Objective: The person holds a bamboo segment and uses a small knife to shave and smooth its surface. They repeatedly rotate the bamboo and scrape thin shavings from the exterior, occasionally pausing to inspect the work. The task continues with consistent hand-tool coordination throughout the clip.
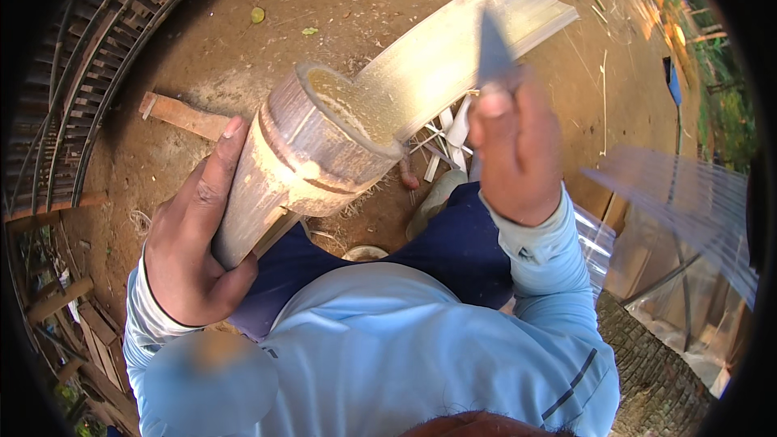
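A thick piece of bamboo (pixel 271 154) lies across the middle, tilted. Its near part is a round hollow cup with a raised node ring. From the cup's rim a long, pale, curved bamboo strip (pixel 461 48) stretches to the far right, its inner face up. My left hand (pixel 198 235) is wrapped round the near left end of the bamboo, index finger along its side. Raised above the strip, apart from it, my right hand (pixel 518 146) is closed on a knife (pixel 491 48). The pointed blade faces away from me, blurred by motion; the handle is hidden in my fist.
Bamboo shavings (pixel 453 133) lie under the strip. Beyond my left hand is a flat wooden piece (pixel 186 117) on the dirt ground (pixel 340 0). A slatted structure (pixel 89 89) stands at left. Clear corrugated sheets (pixel 672 202) and a log (pixel 660 372) are at right.
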`<state>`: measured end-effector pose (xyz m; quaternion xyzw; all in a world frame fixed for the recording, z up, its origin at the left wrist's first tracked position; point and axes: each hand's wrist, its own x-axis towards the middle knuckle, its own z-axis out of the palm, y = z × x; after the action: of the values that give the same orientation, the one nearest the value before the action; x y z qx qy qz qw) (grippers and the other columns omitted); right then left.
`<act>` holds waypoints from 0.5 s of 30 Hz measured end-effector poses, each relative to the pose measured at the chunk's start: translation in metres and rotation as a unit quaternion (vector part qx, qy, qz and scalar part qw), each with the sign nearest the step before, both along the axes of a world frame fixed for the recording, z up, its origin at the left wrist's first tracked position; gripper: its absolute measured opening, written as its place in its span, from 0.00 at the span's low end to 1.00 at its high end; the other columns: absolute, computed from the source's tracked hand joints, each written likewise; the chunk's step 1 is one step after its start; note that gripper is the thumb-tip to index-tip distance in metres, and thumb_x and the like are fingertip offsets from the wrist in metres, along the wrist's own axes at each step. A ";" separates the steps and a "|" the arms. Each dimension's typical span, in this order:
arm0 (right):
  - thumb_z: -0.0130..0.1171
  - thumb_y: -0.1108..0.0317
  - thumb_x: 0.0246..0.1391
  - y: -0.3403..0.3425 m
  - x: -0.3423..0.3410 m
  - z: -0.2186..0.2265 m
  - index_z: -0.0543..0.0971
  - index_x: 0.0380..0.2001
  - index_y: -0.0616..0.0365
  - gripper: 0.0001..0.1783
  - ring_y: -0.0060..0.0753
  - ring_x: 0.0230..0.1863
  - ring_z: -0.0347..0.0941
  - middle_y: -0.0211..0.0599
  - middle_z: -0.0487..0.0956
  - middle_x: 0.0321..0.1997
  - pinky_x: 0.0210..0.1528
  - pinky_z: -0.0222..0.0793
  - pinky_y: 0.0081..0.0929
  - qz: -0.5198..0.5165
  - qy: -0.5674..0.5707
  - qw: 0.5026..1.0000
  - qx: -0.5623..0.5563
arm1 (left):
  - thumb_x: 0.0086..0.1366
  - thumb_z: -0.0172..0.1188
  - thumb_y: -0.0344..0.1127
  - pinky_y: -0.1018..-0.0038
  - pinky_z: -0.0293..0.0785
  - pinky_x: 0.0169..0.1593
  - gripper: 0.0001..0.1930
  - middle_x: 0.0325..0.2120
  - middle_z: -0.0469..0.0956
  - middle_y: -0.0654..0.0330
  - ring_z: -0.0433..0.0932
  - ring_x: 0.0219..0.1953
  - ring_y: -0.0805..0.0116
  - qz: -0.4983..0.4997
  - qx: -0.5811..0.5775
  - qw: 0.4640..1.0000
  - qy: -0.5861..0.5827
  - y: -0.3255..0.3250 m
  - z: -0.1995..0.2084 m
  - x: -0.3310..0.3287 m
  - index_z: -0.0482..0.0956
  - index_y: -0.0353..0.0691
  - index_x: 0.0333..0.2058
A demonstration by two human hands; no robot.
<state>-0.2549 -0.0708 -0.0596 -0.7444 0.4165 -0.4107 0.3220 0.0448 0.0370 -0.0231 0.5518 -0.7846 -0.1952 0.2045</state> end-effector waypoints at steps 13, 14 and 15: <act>0.50 0.60 0.68 0.006 0.007 -0.015 0.67 0.32 0.59 0.14 0.56 0.17 0.70 0.48 0.66 0.17 0.20 0.63 0.43 0.006 0.102 0.989 -0.111 | 0.35 0.54 0.19 0.62 0.67 0.65 0.53 0.63 0.67 0.42 0.70 0.63 0.43 0.014 0.013 1.000 0.022 -0.005 -0.002 -0.002 0.55 0.33 0.69; 0.50 0.60 0.68 0.007 0.007 -0.017 0.67 0.32 0.59 0.14 0.57 0.18 0.70 0.48 0.66 0.17 0.20 0.63 0.43 0.019 0.087 0.992 -0.086 | 0.35 0.54 0.19 0.62 0.66 0.65 0.53 0.64 0.67 0.42 0.70 0.63 0.43 0.019 0.022 0.999 0.026 -0.005 -0.002 -0.001 0.56 0.33 0.69; 0.50 0.61 0.68 0.004 0.003 -0.010 0.67 0.33 0.59 0.13 0.59 0.19 0.71 0.50 0.67 0.17 0.20 0.63 0.44 -0.020 0.113 0.991 -0.072 | 0.35 0.54 0.19 0.62 0.66 0.65 0.53 0.64 0.66 0.42 0.70 0.63 0.43 0.023 0.031 0.999 0.029 -0.005 -0.002 -0.001 0.56 0.33 0.69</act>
<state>-0.2518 -0.0669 -0.0692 -0.7989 0.4341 -0.3592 0.2103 0.0437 0.0320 -0.0252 0.5699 -0.7591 -0.2302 0.2145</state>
